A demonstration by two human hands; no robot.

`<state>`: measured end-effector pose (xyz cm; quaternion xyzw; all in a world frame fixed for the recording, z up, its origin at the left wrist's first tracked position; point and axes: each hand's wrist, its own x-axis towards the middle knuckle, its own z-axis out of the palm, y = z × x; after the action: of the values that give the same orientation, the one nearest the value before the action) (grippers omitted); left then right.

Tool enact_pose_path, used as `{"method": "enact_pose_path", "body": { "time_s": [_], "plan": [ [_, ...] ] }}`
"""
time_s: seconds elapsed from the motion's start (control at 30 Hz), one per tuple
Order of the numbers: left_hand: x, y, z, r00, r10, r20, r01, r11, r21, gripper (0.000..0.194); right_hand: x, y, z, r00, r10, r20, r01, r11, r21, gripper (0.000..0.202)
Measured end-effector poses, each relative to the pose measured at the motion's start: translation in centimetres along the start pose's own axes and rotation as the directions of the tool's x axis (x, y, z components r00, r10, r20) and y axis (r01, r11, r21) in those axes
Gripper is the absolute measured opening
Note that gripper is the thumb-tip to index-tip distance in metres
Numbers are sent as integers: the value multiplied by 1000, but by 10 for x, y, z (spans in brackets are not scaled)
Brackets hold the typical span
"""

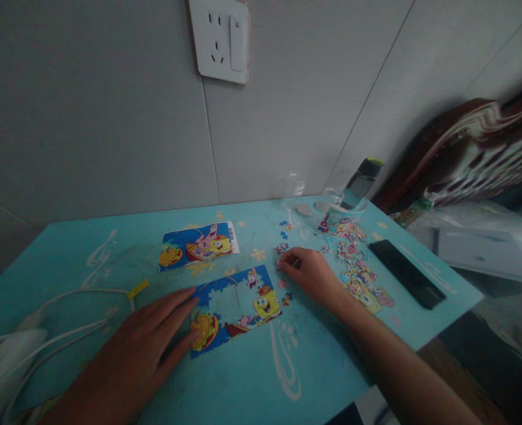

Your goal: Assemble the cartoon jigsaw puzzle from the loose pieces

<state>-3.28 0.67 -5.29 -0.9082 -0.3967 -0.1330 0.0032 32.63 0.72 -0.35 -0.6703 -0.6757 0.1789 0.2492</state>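
Observation:
A partly assembled jigsaw puzzle [243, 337] lies on the light-blue table, its border joined around a gap in the middle. My left hand [154, 330] rests flat at the puzzle's left edge, fingers stretched out and touching it. To the right of the puzzle, my right hand [302, 265] has thumb and fingers pinched together at a small puzzle piece [279, 265], mostly hidden by the fingertips. Several loose puzzle pieces [288, 299] lie near that hand. Behind the puzzle is a printed reference picture [199, 245] with the same cartoon scene.
More loose pieces [349, 251] are spread right of my right forearm, beside a black phone-like slab [404, 271]. Clear plastic containers [332, 196] and a dark bottle [364, 177] stand by the wall. A white power strip [10, 360] and cables occupy the left.

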Motion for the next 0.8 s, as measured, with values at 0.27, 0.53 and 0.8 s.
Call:
{"method": "enact_pose_path", "body": {
  "time_s": [0.27,0.53,0.8],
  "plan": [
    [4,7,-7,1000,-13,-3,13,1000,-18,51,0,1,-4,1000,-3,-24,2,999,-46,17],
    [6,12,-12,999,-35,22,36,999,-38,50,24,19,-8,984,50,-172,-85,975,-205,30],
    [8,18,-20,998,-51,33,53,997,-60,47,56,20,-5,988,30,-155,-72,960,-270,27]
  ]
}}
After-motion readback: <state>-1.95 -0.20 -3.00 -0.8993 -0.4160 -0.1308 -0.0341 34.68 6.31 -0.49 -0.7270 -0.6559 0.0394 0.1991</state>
